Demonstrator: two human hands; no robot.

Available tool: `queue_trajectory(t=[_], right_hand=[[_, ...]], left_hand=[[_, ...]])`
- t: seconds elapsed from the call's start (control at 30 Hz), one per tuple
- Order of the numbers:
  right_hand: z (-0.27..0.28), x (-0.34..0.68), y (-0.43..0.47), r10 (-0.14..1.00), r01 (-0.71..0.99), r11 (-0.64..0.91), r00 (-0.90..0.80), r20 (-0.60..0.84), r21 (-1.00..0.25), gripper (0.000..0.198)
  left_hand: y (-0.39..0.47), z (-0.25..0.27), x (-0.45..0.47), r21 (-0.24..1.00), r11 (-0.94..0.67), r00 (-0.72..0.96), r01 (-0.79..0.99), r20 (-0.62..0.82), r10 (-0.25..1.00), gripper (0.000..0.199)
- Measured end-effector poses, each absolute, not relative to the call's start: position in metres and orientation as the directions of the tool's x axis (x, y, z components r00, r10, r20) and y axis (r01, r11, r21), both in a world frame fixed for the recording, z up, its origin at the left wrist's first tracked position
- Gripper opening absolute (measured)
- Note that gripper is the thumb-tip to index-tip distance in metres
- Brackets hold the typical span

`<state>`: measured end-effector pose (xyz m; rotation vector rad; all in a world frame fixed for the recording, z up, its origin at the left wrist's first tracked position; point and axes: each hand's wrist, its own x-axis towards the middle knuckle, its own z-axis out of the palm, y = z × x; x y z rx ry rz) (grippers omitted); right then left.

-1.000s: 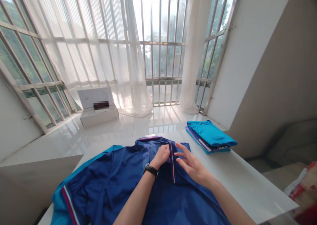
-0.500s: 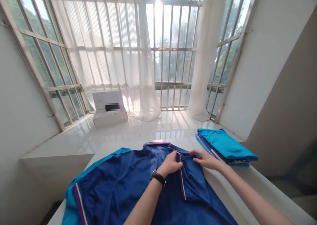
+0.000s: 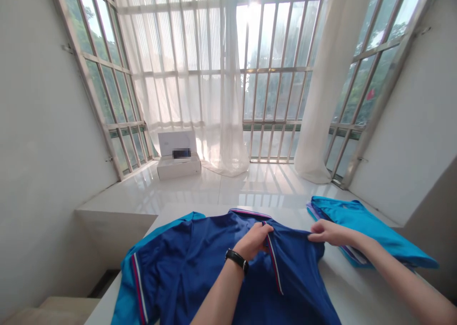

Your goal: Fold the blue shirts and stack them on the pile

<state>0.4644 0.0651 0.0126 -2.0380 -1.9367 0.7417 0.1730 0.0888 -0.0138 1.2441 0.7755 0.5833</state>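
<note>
A dark blue polo shirt [image 3: 203, 258] with red and white trim lies spread on the white table, its collar toward the window. My left hand [image 3: 253, 241], with a black band on the wrist, pinches the striped cuff of the right-hand sleeve, which is folded inward over the body. My right hand [image 3: 326, 233] pinches the shirt's fabric at the outer right edge and holds it slightly raised. Beneath the polo shirt, a bright blue garment [image 3: 124, 282] shows along the left side.
Folded bright blue and purple clothes [image 3: 371, 229] are stacked at the right, close to my right forearm. An open white box [image 3: 179, 167] stands on the sill [image 3: 221, 189] at the back left. Sheer curtains [image 3: 228, 139] hang before the barred window.
My right hand has moved right, away from my left, drawing the sleeve's fabric outward. My left hand keeps hold of the cuff. The view has turned a little.
</note>
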Motion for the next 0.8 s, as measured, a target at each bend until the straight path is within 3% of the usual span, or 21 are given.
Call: queue_trajectory(t=[0.17, 0.3, 0.47, 0.57, 0.7, 0.8], right_hand=[[0.006, 0.47, 0.081, 0.991, 0.931, -0.028, -0.022, -0.133, -0.364, 0.048], [0.002, 0.458, 0.085, 0.996, 0.982, -0.083, 0.076, -0.047, -0.171, 0.033], [-0.005, 0.432, 0.074, 0.989, 0.991, -0.135, 0.135, 0.066, 0.008, 0.026], [-0.012, 0.413, 0.062, 0.98, 0.985, -0.161, 0.152, 0.127, 0.069, 0.028], [-0.028, 0.378, 0.046, 0.95, 0.988, -0.119, 0.085, 0.301, 0.096, 0.039], [-0.049, 0.346, 0.035, 0.959, 0.998, -0.041, 0.028, 0.282, 0.042, 0.048]], left_hand=[[0.09, -0.024, 0.18, 0.974, 0.043, 0.474, 0.224, -0.147, 0.868, 0.014], [0.089, -0.032, 0.182, 0.911, -0.132, 0.407, 0.391, -0.043, 0.912, 0.011], [0.086, -0.036, 0.179, 0.806, -0.276, 0.4, 0.523, 0.054, 0.915, 0.027], [0.086, -0.03, 0.175, 0.735, -0.358, 0.422, 0.575, 0.108, 0.9, 0.037], [0.09, -0.016, 0.163, 0.605, -0.465, 0.471, 0.647, 0.164, 0.867, 0.034], [0.094, -0.009, 0.15, 0.486, -0.507, 0.507, 0.712, 0.142, 0.85, 0.031]])
